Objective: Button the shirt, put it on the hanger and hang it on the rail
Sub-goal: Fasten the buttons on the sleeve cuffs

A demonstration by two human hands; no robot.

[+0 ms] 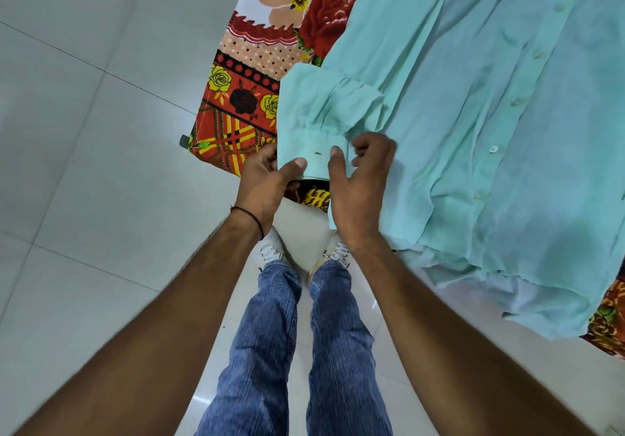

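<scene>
Cuff point(314, 150) pinched between left fingers point(297, 164), right fingers point(337, 157).

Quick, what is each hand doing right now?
Left hand: pinches the shirt cuff.
Right hand: pinches the same cuff.

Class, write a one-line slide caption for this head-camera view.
Left hand and right hand pinch the cuff of a mint-green shirt lying on a floral sheet.

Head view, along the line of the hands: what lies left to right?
Tiled floor → floral cloth → left hand → sleeve cuff → right hand → shirt front with its buttons.
</scene>
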